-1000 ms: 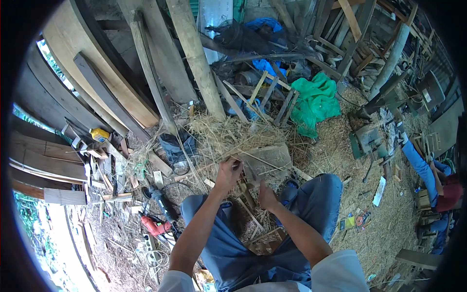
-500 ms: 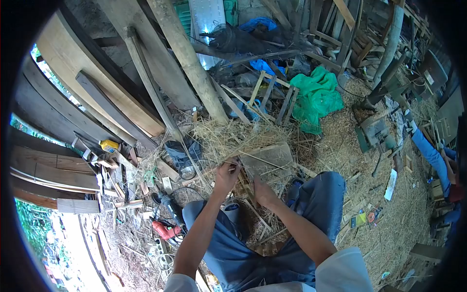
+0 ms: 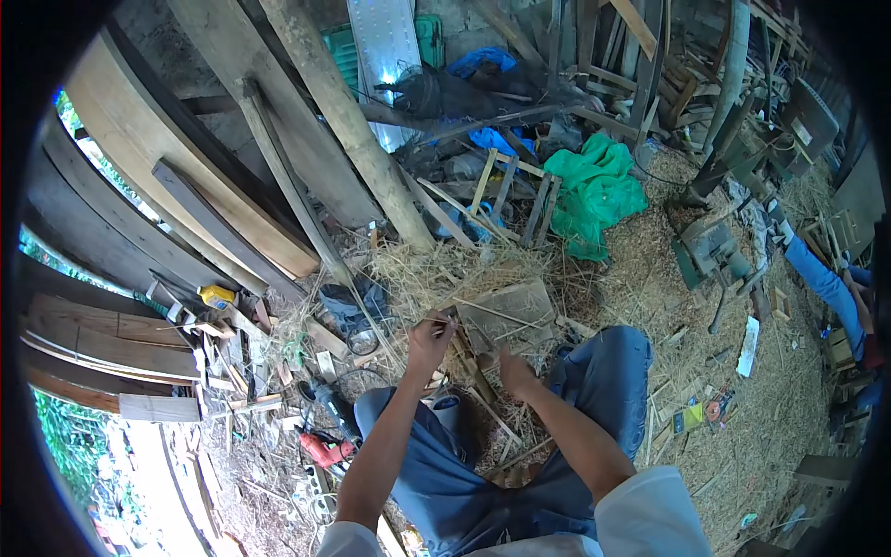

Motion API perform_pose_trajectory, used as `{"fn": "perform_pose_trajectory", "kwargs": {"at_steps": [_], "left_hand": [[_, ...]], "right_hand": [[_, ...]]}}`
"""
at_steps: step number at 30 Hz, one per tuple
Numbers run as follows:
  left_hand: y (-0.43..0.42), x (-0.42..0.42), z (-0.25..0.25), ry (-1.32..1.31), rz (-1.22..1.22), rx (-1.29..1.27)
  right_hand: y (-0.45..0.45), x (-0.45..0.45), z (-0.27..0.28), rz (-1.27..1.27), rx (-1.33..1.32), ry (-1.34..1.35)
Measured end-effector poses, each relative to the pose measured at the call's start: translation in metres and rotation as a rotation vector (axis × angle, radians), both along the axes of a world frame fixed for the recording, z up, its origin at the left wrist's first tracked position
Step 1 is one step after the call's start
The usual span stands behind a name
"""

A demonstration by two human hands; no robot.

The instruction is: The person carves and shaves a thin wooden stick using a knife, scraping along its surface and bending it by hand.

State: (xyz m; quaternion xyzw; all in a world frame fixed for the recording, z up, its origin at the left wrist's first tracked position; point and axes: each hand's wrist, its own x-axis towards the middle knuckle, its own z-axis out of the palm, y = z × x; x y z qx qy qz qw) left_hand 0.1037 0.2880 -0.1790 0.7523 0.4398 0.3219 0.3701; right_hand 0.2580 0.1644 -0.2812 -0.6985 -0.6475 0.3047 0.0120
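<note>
My left hand (image 3: 430, 341) is closed at the upper end of a narrow yellow-brown piece (image 3: 471, 364) that looks like split bamboo and slants down between my knees. Just right of it is my right hand (image 3: 518, 373), fingers curled and thumb pointing up, apart from the bamboo piece. Whatever those fingers may hold is hidden. Beyond both hands a flat wooden block (image 3: 520, 304) lies on the ground with thin strips across it.
A red power tool (image 3: 327, 449) lies by my left knee. Straw and shavings cover the ground. Ahead are a leaning pole (image 3: 357, 121) and a green plastic sheet (image 3: 594, 195). To the right stands a metal machine (image 3: 715, 251); another person's blue sleeve or trouser leg (image 3: 821, 278) shows at far right.
My right hand has moved slightly right and down, away from the bamboo piece, exposing more of it. My left hand stays at its upper end. The view has shifted a little.
</note>
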Motion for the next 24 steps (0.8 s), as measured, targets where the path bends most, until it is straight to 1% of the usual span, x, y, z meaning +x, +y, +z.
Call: {"fn": "perform_pose_trajectory", "kwargs": {"at_steps": [1, 3, 4, 6, 7, 9, 10, 12, 16, 18, 19, 21, 22, 24], "left_hand": [[0.001, 0.0, -0.007, -0.018, 0.003, 0.012], [0.003, 0.001, -0.015, 0.001, 0.03, 0.032], [0.003, 0.001, -0.016, 0.004, 0.026, 0.029], [0.003, 0.002, -0.015, -0.028, -0.018, -0.008], [0.003, 0.003, -0.013, -0.024, -0.02, -0.013], [0.001, 0.005, -0.007, 0.017, -0.019, -0.017], [0.001, 0.005, -0.012, 0.016, -0.022, -0.016], [0.005, 0.005, -0.013, -0.031, -0.042, -0.015], [0.005, 0.002, -0.013, 0.036, -0.031, 0.009], [0.004, 0.001, -0.015, -0.037, -0.04, -0.025], [0.008, 0.002, -0.017, -0.037, -0.038, -0.018], [0.005, -0.006, -0.019, -0.069, -0.046, -0.022], [0.005, -0.007, -0.017, -0.068, -0.037, -0.015], [0.003, -0.005, -0.012, -0.034, 0.029, -0.069]], "right_hand": [[0.003, 0.0, 0.004, -0.021, 0.004, 0.038], [0.009, -0.004, 0.018, -0.271, -0.084, 0.317], [0.014, -0.01, 0.02, -0.275, -0.087, 0.32], [0.018, -0.02, 0.025, -0.23, 0.1, 0.381], [0.019, -0.021, 0.029, -0.233, 0.095, 0.384], [0.018, -0.022, 0.037, -0.248, 0.242, 0.449], [0.013, -0.019, 0.026, -0.251, 0.244, 0.449], [0.0, -0.009, 0.009, -0.285, 0.051, 0.372], [-0.001, 0.0, -0.011, -0.214, 0.103, 0.321], [-0.001, 0.001, -0.016, -0.183, -0.063, 0.062], [0.003, 0.0, -0.017, -0.18, -0.056, 0.063], [0.001, -0.009, -0.022, -0.084, -0.095, -0.071], [0.004, -0.011, -0.026, -0.075, -0.088, -0.07], [0.005, -0.012, -0.034, -0.194, 0.02, 0.262]]}}
